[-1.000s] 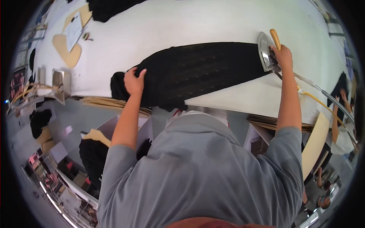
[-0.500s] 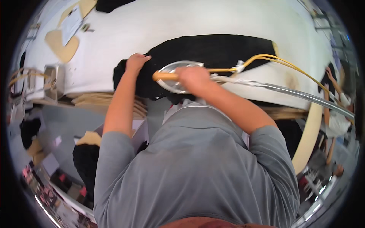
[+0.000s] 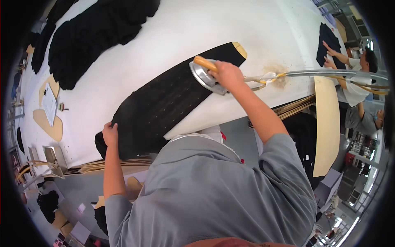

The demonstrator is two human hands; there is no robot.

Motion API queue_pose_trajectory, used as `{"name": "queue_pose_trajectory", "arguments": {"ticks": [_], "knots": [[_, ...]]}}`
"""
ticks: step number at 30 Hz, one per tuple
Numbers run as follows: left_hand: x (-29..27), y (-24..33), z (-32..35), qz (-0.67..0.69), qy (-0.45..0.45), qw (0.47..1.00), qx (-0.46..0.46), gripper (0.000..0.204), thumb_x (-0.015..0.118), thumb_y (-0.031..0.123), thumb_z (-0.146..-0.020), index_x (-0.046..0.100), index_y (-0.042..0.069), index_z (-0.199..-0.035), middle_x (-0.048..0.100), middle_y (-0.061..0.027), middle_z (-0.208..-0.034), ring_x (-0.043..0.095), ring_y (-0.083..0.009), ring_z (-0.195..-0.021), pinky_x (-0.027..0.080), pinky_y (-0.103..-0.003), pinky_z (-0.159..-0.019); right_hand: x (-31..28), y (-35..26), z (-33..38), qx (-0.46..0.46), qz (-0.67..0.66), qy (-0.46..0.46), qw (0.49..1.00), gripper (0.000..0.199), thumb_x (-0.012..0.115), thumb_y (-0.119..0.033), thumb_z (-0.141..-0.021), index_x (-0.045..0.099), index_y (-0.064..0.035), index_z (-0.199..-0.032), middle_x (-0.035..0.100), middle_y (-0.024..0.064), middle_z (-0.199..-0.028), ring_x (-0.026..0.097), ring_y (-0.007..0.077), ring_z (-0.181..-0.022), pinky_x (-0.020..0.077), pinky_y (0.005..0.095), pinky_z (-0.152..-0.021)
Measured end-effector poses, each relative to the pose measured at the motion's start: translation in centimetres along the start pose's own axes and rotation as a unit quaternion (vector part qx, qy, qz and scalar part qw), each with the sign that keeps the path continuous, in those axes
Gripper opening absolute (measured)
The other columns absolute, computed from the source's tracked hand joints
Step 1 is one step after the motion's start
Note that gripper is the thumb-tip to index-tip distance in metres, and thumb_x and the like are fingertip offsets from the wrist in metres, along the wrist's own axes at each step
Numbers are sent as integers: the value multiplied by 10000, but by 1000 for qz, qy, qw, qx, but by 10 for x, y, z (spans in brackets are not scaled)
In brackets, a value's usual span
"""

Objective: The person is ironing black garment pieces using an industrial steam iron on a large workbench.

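A long black knit garment piece [image 3: 156,99] lies slantwise on the white table, stretched over a tan board [image 3: 240,50] whose rounded end sticks out at the far right. My right hand [image 3: 228,76] is closed round the wooden handle [image 3: 205,63] of a steam iron. The iron's silver plate [image 3: 201,78] rests on the garment near that board end, and part of it is hidden by my hand. At the near left end, my left hand [image 3: 110,133] pinches the garment's edge. Rows of small light specks show along the fabric.
More black garments [image 3: 98,37] lie at the far left. Tan templates [image 3: 48,125] and a paper sheet [image 3: 49,103] are at the left, above a metal iron holder [image 3: 54,160]. A hose on a metal rod [image 3: 312,73] runs right. A co-worker [image 3: 356,78] handles dark fabric there.
The iron in my right hand has moved along the garment toward its far right end. My left hand is now at the near left edge. The view has turned, so the garment appears slanted.
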State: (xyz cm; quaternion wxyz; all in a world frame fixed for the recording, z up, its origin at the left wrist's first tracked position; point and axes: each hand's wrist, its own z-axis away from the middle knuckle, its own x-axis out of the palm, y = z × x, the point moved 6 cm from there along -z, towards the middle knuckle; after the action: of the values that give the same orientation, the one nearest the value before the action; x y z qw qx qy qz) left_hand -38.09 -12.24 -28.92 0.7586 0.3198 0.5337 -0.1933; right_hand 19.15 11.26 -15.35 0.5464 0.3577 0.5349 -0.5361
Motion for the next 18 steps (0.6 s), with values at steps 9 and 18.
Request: {"name": "queue_pose_trajectory", "arguments": {"ticks": [9, 18], "knots": [[50, 455, 148, -84, -44, 830, 549, 726, 662, 343, -942, 390, 54, -1550, 314, -153, -1656, 284, -338, -1537, 259, -459, -1232, -55, 191, -71, 153, -76, -32, 985, 284, 658, -364, -968, 679, -96, -1060, 702, 74, -843, 665, 261, -781, 514, 376, -721], [174, 628, 184, -184, -142, 711, 664, 792, 488, 618, -984, 406, 79, -1559, 341, -73, -1656, 262, -213, -1549, 117, -463, -1275, -31, 311, 12, 169, -65, -16, 983, 484, 705, -220, -927, 565, -113, -1378, 723, 128, -1060, 696, 309, -902, 534, 408, -778]]}}
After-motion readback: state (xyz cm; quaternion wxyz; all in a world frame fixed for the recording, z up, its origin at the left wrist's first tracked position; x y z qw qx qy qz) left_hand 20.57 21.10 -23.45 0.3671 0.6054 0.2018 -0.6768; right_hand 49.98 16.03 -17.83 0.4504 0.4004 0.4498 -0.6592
